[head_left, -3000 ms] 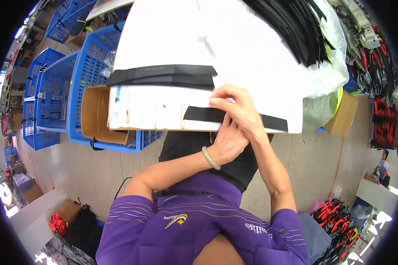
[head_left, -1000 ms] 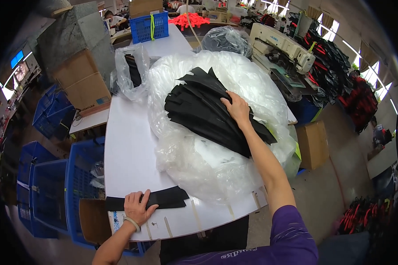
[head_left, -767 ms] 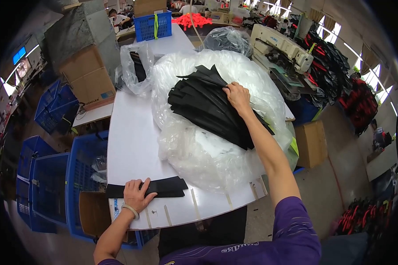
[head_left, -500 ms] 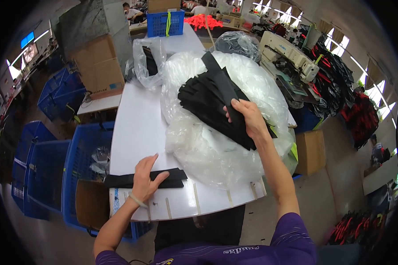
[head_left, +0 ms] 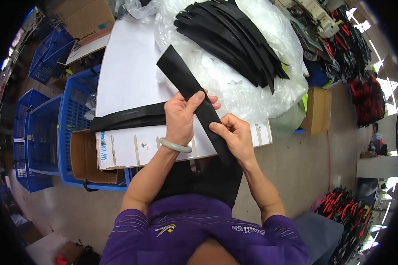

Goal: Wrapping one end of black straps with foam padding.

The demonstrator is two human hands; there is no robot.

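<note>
Over the near edge of the white surface [head_left: 124, 84], both hands pinch one black strip [head_left: 185, 84]: left hand [head_left: 183, 115] at its middle, right hand [head_left: 234, 137] lower; its far end lies toward the plastic bag [head_left: 252, 88].

The black strip [head_left: 188, 88] is partly hidden under the left hand's fingers [head_left: 194, 100], and its low end hides behind the right hand [head_left: 234, 137].

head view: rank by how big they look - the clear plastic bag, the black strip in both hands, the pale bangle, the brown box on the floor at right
1. clear plastic bag, largest by far.
2. black strip, held by the left hand and right hand; raised nearer the camera, so flattered.
3. brown box, close to the strip.
4. pale bangle, smallest.
</note>
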